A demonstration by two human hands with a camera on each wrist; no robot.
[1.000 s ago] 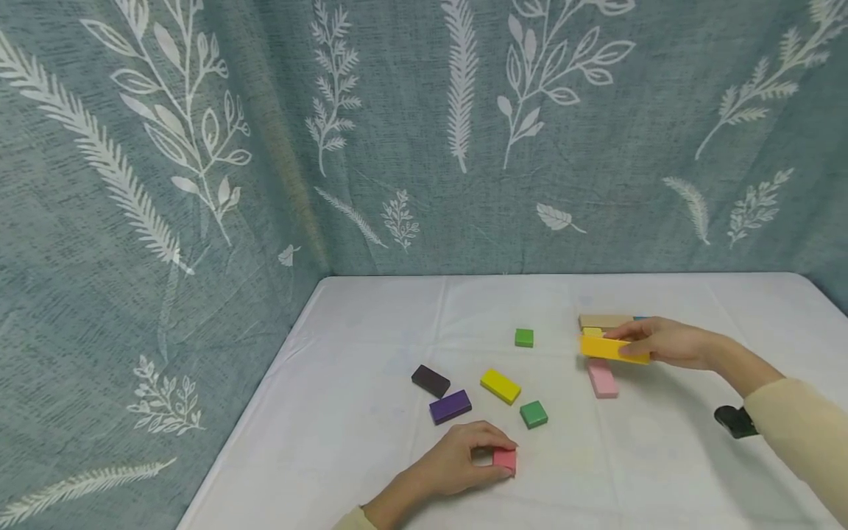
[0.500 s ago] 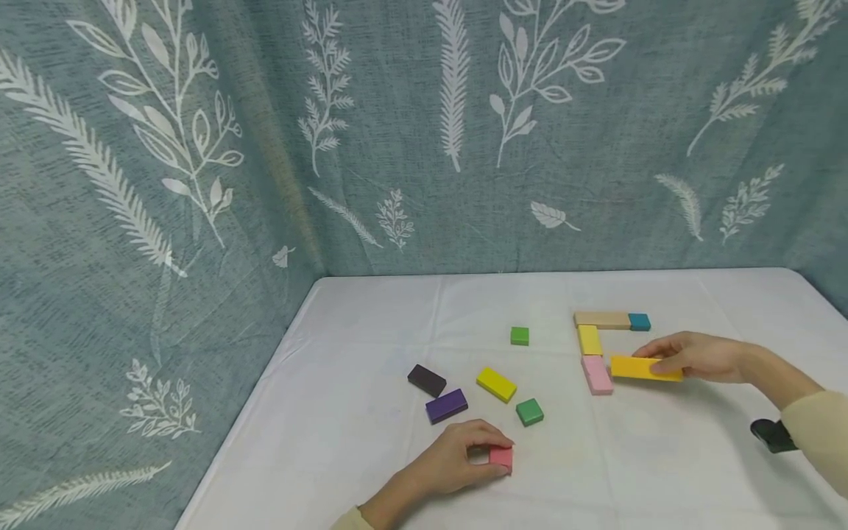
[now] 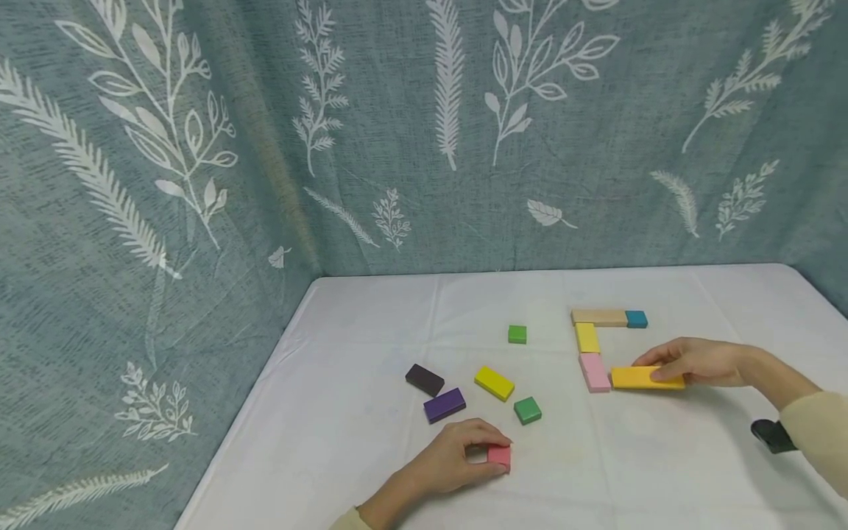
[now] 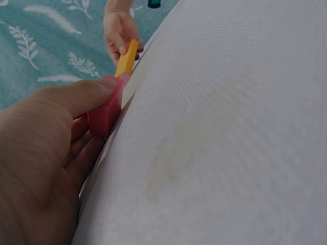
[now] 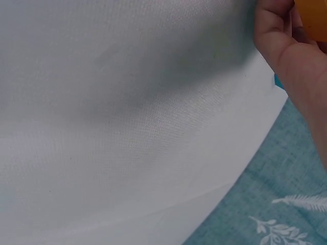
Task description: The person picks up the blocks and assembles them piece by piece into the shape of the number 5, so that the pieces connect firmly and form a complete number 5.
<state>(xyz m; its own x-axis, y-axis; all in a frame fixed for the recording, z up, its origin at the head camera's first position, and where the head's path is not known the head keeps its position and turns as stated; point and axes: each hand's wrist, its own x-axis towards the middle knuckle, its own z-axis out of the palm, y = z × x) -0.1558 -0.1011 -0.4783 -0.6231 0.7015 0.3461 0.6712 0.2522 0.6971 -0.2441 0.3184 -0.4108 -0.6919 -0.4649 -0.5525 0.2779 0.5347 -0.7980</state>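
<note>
My right hand point(image 3: 709, 361) pinches a long orange block point(image 3: 636, 377) whose left end is close beside the lower end of a pink block point(image 3: 595, 372). Above the pink block a yellow block point(image 3: 587, 338) continues the line, up to a tan block point(image 3: 598, 318) lying crosswise with a blue block point(image 3: 637, 319) at its right end. With thumb and fingers, my left hand point(image 3: 457, 458) pinches a small red block point(image 3: 500, 457) near the front of the table. In the left wrist view the red block point(image 4: 106, 112) shows between thumb and fingers. The right wrist view catches only part of the orange block point(image 5: 312, 20).
Loose blocks lie mid-table: black point(image 3: 425, 380), purple point(image 3: 444, 405), another yellow block point(image 3: 494, 383), a dark green block point(image 3: 528, 410) and a light green block point(image 3: 517, 334). A black device point(image 3: 771, 436) shows at the right sleeve. A leaf-patterned curtain point(image 3: 377, 132) stands behind the white table point(image 3: 371, 316).
My right hand has carried the orange block rightward and down, from over the yellow and pink blocks to beside the pink one. My left hand stays on the red block. The head view shifts slightly.
</note>
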